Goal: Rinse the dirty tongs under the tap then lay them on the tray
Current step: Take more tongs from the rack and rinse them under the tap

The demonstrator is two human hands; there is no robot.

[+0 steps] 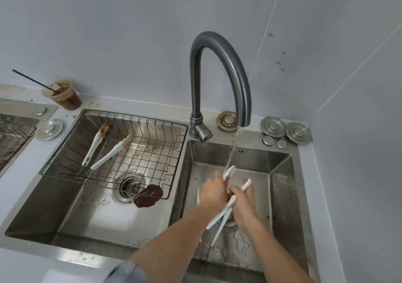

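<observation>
White tongs (224,214) are held over the right sink basin (280,195), their two tips pointing up at the water stream (233,150) from the grey curved tap (230,65). My left hand (212,193) grips the left arm of the tongs. My right hand (244,200) holds the right arm, fingers wrapped round it. Water hits the left tip. Two more white tongs with brown-stained tips (95,143) (112,152) lie in the wire tray (169,130) set over the left basin.
A brown sauce blob (149,195) lies beside the left drain (128,187). A dirty plastic cup with a straw (63,95) stands on the back counter. Several metal sink plugs (282,128) sit at the back right. Walls close in at the right.
</observation>
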